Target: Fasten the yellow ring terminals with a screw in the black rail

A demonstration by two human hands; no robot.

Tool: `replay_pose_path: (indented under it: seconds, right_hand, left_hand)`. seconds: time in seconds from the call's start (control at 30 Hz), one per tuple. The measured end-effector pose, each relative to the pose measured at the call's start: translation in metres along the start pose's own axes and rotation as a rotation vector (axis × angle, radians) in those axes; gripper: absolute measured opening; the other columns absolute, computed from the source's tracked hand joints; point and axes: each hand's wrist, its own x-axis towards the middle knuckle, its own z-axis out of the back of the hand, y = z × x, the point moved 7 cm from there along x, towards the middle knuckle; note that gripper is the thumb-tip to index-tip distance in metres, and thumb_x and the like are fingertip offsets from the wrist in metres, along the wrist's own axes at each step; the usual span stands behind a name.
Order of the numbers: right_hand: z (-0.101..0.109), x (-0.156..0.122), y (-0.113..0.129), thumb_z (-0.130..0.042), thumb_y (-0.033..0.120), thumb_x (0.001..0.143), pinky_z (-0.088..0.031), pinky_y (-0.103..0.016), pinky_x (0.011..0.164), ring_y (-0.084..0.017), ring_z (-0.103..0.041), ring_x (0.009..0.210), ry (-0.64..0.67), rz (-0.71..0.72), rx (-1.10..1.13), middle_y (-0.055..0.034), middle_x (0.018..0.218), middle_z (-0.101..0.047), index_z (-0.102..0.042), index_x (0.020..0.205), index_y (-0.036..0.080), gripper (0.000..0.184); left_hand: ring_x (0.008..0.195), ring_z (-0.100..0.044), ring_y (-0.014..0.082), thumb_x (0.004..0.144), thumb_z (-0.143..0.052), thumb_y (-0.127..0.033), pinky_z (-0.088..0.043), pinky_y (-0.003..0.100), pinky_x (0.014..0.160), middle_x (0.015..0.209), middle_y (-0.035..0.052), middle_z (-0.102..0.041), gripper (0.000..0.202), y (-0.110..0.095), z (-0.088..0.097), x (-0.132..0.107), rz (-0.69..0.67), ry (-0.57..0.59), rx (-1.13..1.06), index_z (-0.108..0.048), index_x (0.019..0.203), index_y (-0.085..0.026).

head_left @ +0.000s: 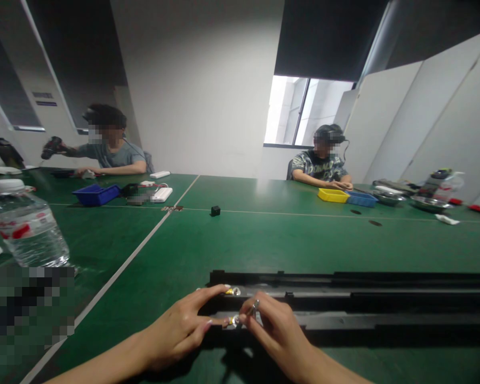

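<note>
Two long black rails [404, 321] lie side by side across the near right of the table. Near the left end of each sits a small yellow-and-silver fitting [234, 292]. My left hand [180, 325] rests with fingers spread over those ends, one fingertip at the far fitting and another touching the near fitting [232, 320]. In the pinched fingers of my right hand [282, 325] is a small silver metal piece [256, 305], held just right of the near fitting. Its exact kind is too small to tell.
A water bottle [28, 224] stands at the left. Beyond are a small black block [215, 210], a blue tray [96, 195], a yellow tray [333, 195] and metal bowls [428, 203]. Two people sit across the green table [176, 250]; the left one holds a power drill [52, 148].
</note>
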Motion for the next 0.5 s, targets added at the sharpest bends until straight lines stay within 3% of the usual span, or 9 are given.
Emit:
replay_pose_path:
  seconds: [0.27,0.5]
  right_hand:
    - [-0.002,-0.0002,-0.003,-0.046,0.024,0.096,-0.044,-0.023,0.061,-0.014,-0.058,0.066,0.008,-0.025,0.045,-0.0039,0.075,-0.062,-0.057,0.081,0.017,0.02]
    - [0.0004,-0.001,-0.002,-0.042,0.023,0.097,-0.041,-0.024,0.063,-0.014,-0.055,0.068,0.004,-0.019,0.008,-0.0022,0.077,-0.058,-0.055,0.086,0.018,0.018]
  left_hand:
    - [0.133,-0.044,0.0299,0.106,-0.011,-0.042,-0.038,0.049,0.108,0.155,0.0031,-0.03,0.051,0.0002,-0.0017,-0.0003,0.008,-0.012,-0.001,-0.047,0.142,-0.037]
    - [0.132,-0.044,0.029,0.106,-0.023,-0.036,-0.039,0.044,0.109,0.155,0.0027,-0.031,0.043,0.0012,-0.0019,-0.0013,-0.005,-0.012,0.008,-0.054,0.137,-0.034]
